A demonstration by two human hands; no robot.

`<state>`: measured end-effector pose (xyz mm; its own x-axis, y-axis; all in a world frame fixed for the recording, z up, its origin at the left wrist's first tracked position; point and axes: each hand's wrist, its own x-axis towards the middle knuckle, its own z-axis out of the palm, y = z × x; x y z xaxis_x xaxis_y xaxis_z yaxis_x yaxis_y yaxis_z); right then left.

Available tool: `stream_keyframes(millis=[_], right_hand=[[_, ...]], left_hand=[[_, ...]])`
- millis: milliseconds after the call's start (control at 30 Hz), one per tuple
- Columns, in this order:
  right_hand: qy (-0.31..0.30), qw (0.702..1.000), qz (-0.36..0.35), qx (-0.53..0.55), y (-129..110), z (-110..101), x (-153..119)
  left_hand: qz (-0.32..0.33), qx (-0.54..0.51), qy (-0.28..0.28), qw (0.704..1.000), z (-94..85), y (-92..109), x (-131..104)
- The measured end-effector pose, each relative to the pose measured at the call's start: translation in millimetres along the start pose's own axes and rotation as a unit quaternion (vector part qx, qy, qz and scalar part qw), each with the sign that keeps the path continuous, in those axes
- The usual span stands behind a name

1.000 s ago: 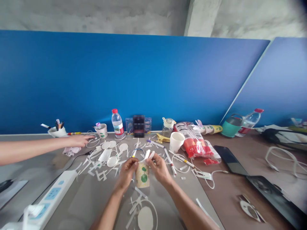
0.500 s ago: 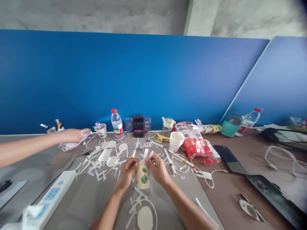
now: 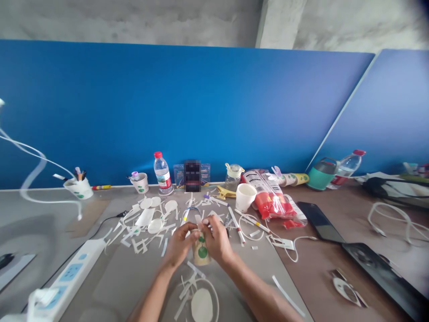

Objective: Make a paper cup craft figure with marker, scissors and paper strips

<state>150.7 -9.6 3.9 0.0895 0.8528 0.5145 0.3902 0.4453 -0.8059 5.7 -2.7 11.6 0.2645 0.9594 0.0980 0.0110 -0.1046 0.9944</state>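
A beige paper cup (image 3: pixel 201 256) with green leaf prints stands upright between my hands. My left hand (image 3: pixel 181 245) grips its left side near the rim, thumb toward the front. At the rim, my right hand (image 3: pixel 218 239) has its fingers pinched around a short white paper strip (image 3: pixel 198 220) that rises from the cup. The fingers cover most of the rim and part of the strip. Below the cup lie paper scraps (image 3: pixel 191 281) and a white paper disc (image 3: pixel 202 305) with a thin ring around it.
Behind my hands are paper cuttings (image 3: pixel 145 218), a water bottle (image 3: pixel 162 175), a white cup (image 3: pixel 246 197) and a red packet (image 3: pixel 273 197). A power strip (image 3: pixel 69 279) lies left, phones (image 3: pixel 321 223) right. A white cable (image 3: pixel 50 200) hangs in the air at far left.
My right hand has closed in over the rim and strip, covering more of the cup. The other person's arm and the cloth have left the view at left, and a white cable now swings there.
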Motion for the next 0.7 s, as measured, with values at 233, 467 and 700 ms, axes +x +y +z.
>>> stream_keyframes(millis=[233, 467, 700], right_hand=[[-0.028, 0.999, 0.021, 0.041, -3.6, 3.2, -1.6], [-0.007, 0.985, 0.058, 0.162, -5.3, -10.2, 6.6], [-0.07, 0.996, -0.001, 0.056, -6.9, -12.6, 9.0]], left_hand=[[-0.014, -0.003, 0.023, 1.0, 2.9, -0.6, 0.5], [0.002, -0.009, 0.026, 1.0, -0.8, 4.2, -1.4], [0.008, -0.003, 0.035, 0.999, -3.8, 1.9, 0.8]])
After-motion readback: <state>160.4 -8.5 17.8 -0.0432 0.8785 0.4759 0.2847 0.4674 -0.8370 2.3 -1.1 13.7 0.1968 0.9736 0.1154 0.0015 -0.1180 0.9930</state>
